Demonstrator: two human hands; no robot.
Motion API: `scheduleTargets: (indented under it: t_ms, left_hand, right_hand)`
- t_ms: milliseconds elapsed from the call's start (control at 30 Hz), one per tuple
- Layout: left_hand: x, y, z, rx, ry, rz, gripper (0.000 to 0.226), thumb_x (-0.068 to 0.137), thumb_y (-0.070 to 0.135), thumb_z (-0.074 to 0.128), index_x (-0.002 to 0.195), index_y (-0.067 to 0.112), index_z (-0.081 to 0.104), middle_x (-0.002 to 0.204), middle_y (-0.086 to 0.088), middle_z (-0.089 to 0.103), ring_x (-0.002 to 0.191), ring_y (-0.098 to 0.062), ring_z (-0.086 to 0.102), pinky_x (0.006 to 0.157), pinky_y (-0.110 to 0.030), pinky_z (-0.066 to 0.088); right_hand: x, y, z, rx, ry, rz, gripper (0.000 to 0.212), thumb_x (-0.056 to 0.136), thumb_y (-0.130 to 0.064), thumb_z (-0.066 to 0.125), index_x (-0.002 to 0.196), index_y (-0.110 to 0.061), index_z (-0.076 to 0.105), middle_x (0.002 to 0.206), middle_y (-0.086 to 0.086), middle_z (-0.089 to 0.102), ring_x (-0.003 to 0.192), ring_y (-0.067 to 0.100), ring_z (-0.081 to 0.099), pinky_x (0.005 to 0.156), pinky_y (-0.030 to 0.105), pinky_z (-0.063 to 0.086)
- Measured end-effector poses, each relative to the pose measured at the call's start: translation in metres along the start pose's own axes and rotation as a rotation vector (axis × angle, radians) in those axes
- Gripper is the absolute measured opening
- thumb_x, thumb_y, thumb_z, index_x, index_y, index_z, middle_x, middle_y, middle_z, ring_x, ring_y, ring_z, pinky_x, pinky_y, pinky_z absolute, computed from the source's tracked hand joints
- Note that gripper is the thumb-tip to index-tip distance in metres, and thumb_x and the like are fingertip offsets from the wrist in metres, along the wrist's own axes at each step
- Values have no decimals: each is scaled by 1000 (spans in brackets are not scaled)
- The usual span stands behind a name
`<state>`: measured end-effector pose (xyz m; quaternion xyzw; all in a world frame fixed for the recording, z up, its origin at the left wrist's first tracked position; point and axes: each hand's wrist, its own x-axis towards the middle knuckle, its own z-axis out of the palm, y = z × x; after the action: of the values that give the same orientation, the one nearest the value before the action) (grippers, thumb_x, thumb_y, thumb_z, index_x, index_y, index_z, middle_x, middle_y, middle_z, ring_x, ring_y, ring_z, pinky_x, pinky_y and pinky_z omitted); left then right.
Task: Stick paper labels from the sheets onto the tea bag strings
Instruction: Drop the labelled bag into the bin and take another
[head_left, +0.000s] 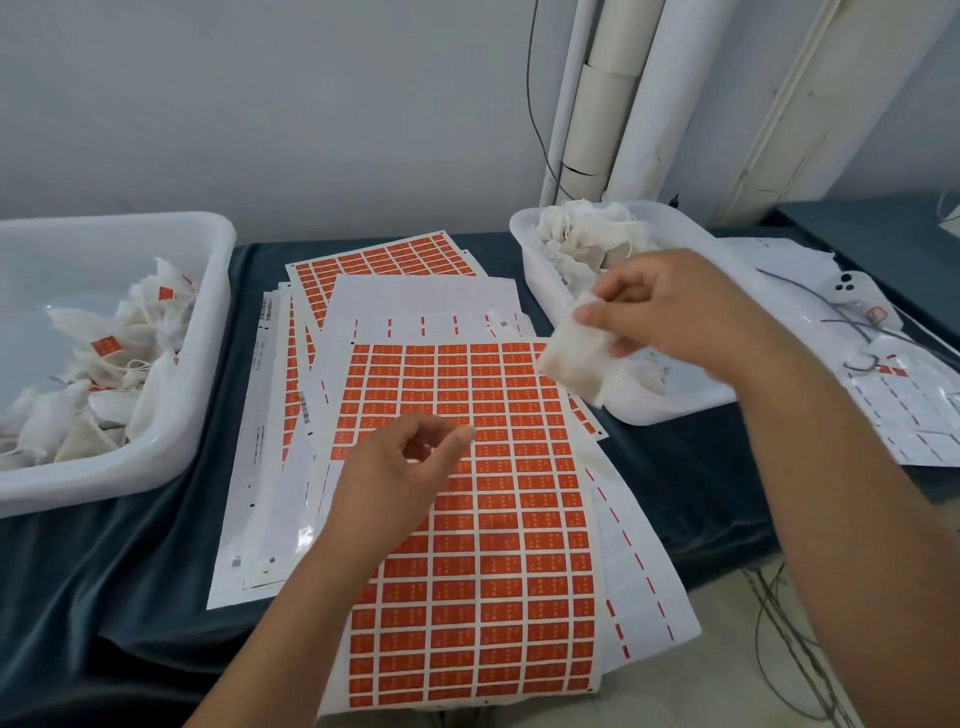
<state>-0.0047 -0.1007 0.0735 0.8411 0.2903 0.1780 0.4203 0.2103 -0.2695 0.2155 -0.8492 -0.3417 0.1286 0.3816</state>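
Note:
A sheet of orange paper labels (498, 519) lies in front of me on top of other sheets. My right hand (670, 306) holds a white tea bag (576, 358) above the sheet's upper right corner, in front of a white tray of unlabelled tea bags (587, 239). My left hand (400, 467) hovers over the sheet's middle with fingers loosely curled, thumb and forefinger close together; whether it holds anything there I cannot tell. A larger white bin (197, 395) at the left holds tea bags with orange labels (104, 345).
More label sheets (384, 260) and used backing sheets (426, 296) fan out behind on the dark cloth (691, 467). At the right lie peeled backing sheets (914, 410), cables and a white controller (852, 288). White pipes (602, 98) stand against the wall.

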Motion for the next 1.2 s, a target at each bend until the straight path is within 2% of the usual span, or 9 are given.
scheduleTargets:
  t_ms: [133, 200, 300, 433, 533, 633, 800, 933, 1200]
  left_hand:
    - [-15, 32, -9, -296, -148, 113, 64, 80, 83, 61, 133, 46, 61, 120, 29, 69, 109, 6, 68, 76, -14, 60]
    - [-20, 38, -12, -327, -180, 119, 48, 84, 77, 66, 119, 44, 70, 106, 23, 75, 97, -2, 73, 73, -19, 62]
    - [-25, 34, -13, -315, -43, 22, 33, 77, 69, 67, 91, 39, 73, 87, 27, 74, 84, 3, 72, 60, -7, 52]
    - [-32, 16, -15, -360, 67, -139, 33, 82, 64, 71, 97, 35, 75, 90, 29, 73, 87, 6, 71, 60, -12, 57]
    - [-39, 9, -14, -398, 106, -206, 22, 89, 56, 73, 96, 35, 73, 91, 27, 74, 87, 3, 73, 65, -16, 60]
    - [-42, 9, -16, -446, 127, -238, 21, 88, 55, 73, 98, 36, 72, 94, 23, 75, 89, -2, 75, 70, -22, 62]
    - [-43, 14, -18, -416, 136, -214, 32, 81, 60, 76, 101, 36, 67, 94, 28, 69, 90, 6, 69, 60, -11, 56]
    - [-45, 16, -20, -428, 117, -166, 49, 67, 71, 70, 102, 36, 68, 94, 25, 70, 91, 4, 69, 64, -16, 58]
    - [-42, 21, -28, -572, 172, -116, 28, 83, 66, 57, 101, 54, 74, 106, 24, 74, 103, 6, 67, 68, -11, 57]
  right_hand:
    - [-32, -17, 57, 87, -239, -94, 8, 89, -36, 81, 91, -32, 74, 84, -16, 77, 70, 8, 76, 63, 23, 62]
    - [-42, -20, 82, 125, -309, -111, 8, 91, -39, 78, 93, -33, 74, 80, -12, 77, 72, 7, 76, 63, 18, 60]
    - [-51, -18, 103, 389, -326, 22, 22, 94, -53, 67, 99, -34, 78, 89, -7, 79, 85, 12, 78, 72, 25, 63]
    - [-58, -8, 113, 778, -393, 226, 46, 85, -64, 56, 106, -31, 80, 110, 3, 79, 101, 22, 77, 83, 32, 63]
    - [-66, 1, 122, 661, -325, 103, 14, 94, -42, 71, 106, -38, 78, 109, -3, 79, 99, 17, 77, 83, 31, 63]
    - [-71, 3, 130, 501, -209, 9, 17, 95, -23, 75, 100, -39, 77, 96, -13, 79, 89, 9, 78, 77, 23, 63]
    - [-77, 1, 143, 414, -125, -50, 13, 95, -45, 70, 108, -44, 71, 99, -21, 76, 92, 2, 75, 75, 23, 63]
    - [-80, 0, 149, 439, -107, -58, 4, 95, -38, 72, 98, -41, 74, 94, -16, 76, 89, 5, 74, 73, 20, 62]
    - [-76, -1, 133, 596, -161, 61, 16, 104, -36, 60, 92, -44, 66, 96, -13, 76, 90, 9, 77, 70, 19, 60]
